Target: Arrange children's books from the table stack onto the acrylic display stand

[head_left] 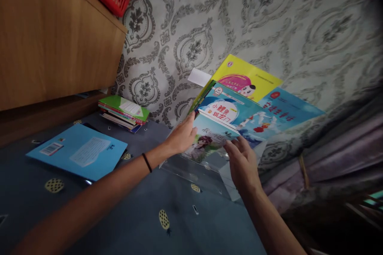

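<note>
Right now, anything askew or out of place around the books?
Yes. One blue book lies alone, back cover up, apart from the small stack. The books leaning on the wall fan out unevenly where both hands, left hand and right hand, grip them.

The one head-worn camera looks forward and down from close above the left hand [181, 137] and right hand [242, 163], facing the patterned wall [269, 20] beyond them, with the view tilted.
</note>
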`<state>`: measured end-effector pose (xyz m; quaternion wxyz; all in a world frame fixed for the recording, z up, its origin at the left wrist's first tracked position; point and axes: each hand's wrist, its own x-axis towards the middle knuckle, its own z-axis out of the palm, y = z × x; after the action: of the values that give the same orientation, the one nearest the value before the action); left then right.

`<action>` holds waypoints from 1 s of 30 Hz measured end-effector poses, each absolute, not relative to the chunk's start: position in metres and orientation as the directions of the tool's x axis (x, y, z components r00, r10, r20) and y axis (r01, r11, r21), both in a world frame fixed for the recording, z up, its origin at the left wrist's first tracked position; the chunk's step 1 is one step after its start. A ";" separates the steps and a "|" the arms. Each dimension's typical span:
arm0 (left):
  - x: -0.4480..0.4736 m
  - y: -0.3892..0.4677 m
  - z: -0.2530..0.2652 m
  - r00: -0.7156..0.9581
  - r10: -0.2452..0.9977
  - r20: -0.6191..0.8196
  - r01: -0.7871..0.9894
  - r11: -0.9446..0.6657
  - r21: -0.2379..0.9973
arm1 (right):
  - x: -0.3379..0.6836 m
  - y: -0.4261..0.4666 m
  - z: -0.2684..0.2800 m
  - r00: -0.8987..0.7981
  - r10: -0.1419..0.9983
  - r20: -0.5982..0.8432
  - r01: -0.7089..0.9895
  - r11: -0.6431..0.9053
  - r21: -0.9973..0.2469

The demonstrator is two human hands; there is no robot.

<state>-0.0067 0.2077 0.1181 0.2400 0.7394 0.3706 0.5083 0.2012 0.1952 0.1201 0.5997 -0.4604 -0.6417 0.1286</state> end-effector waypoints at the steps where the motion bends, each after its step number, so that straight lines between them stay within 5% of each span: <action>1: -0.007 0.208 0.118 0.210 0.790 0.577 0.302 -0.613 0.730 | 0.200 0.195 0.121 0.157 0.753 0.639 0.415 0.537 -0.735; 8: -0.008 0.204 0.121 0.231 0.793 0.563 0.333 -0.608 0.720 | 0.203 0.195 0.122 0.127 0.801 0.585 0.334 0.521 -0.786; 13: -0.050 0.203 0.114 0.237 0.798 0.554 0.436 -0.597 0.674 | 0.214 0.190 0.112 0.251 0.771 0.585 0.324 0.503 -0.801; 19: -0.148 0.199 0.073 0.055 0.925 0.376 0.630 -0.325 0.705 | 0.215 0.165 0.079 0.214 0.749 0.627 0.439 0.500 -0.746; 24: -0.197 0.194 0.043 0.011 0.962 0.273 0.784 -0.178 0.594 | 0.179 0.140 0.037 0.114 0.818 0.564 0.453 0.463 -0.762; 30: -0.182 0.185 0.057 0.107 0.953 0.282 0.675 -0.278 0.683 | 0.149 0.131 0.021 -0.004 0.841 0.541 0.468 0.480 -0.742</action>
<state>-0.1823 0.1850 0.0574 0.1972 0.7173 0.5675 0.3529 0.1491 0.1310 0.0211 0.5194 -0.4775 -0.6856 0.1794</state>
